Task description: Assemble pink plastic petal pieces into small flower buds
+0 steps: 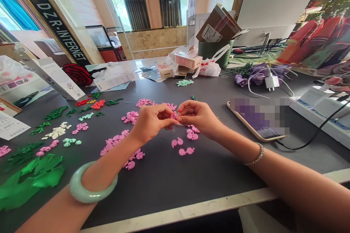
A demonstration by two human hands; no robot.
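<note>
My left hand (150,122) and my right hand (199,118) meet over the middle of the dark table. Their fingertips pinch a small pink plastic piece (173,115) between them; the fingers partly cover it, so its exact shape is hidden. Just below lie pink pieces with rounded ends, among them a pair (186,151) close to the table's front. Under and beside my left forearm is a larger pile of pink pieces (113,142). More pink clusters (144,102) sit behind my left hand.
Green, white and red small pieces (58,131) spread over the left side, near large green leaf shapes (41,174). A phone on a cable (257,122) and a power strip (322,113) lie at right. Cartons (186,60) and a monitor (273,11) stand behind.
</note>
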